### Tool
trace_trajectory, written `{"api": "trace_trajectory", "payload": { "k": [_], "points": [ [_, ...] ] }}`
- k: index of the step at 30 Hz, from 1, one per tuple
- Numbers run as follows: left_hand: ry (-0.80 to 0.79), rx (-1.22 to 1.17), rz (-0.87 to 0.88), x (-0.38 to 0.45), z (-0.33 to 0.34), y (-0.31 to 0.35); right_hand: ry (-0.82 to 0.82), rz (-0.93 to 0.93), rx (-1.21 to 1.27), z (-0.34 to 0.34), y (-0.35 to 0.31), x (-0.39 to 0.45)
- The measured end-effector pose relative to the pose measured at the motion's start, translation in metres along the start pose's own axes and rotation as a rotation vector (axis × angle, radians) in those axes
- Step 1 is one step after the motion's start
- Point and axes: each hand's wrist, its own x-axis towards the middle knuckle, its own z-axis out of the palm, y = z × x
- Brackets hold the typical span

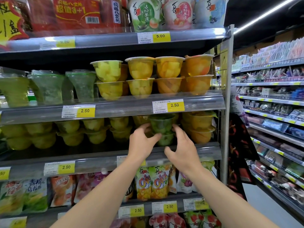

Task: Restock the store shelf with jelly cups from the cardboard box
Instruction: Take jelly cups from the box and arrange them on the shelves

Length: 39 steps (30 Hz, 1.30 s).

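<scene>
A: Left to right, quick. Far left of the shelf [107, 158]?

B: Yellow-green jelly cups [41, 135], stacked two high, sitting steady. Then the task's thing: two green jelly cups [162, 129], one on the other, mid-right on that same shelf, behind the clear rail [194, 151].

A: Hands?

B: Left hand [141, 142] is at the left side of the green stack, fingers curved toward it, thumb reaching across under the top cup. Right hand [180, 148] is on the right side, fingers spread and bent. Whether either hand actually grips the stack or just hovers, I can't tell; the cups sit in shadow and the fingertips blur into them.

A: Right of that?

B: Orange jelly cups [199, 129], also two high, just beside the green ones. The cardboard box isn't in view.

A: Handling?

B: I'd judge thin, clear plastic, stiff enough at the rim, walls likely to give under a hard squeeze. Gel-filled, so some weight for its size. The smooth wall probably slips. The film lid looks like the weak spot.

A: Where to hold?

B: Both sides of the lower cup, under the wide rim of the top one, so the stack doesn't tip. Keep it level and clear the rail.
</scene>
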Motion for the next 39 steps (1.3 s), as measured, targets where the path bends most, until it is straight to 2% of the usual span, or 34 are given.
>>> {"api": "trace_trajectory", "payload": {
  "k": [13, 21, 28, 39],
  "points": [
    [-0.065, 0.015, 0.008, 0.002, 0.013, 0.008, -0.015, 0.063, -0.038, -0.018, -0.001, -0.005],
    [-0.107, -0.048, 0.064, -0.046, -0.029, 0.000, -0.039, 0.129, -0.124, -0.005, -0.020, -0.055],
    [-0.241, -0.046, -0.110, -0.139, -0.087, -0.071, -0.282, 0.225, -0.179, 0.040, -0.047, -0.155],
    [-0.534, 0.097, -0.533, -0.326, -0.141, -0.227, -0.768, 0.436, -0.235, 0.139, -0.060, -0.344]
  ]
}}
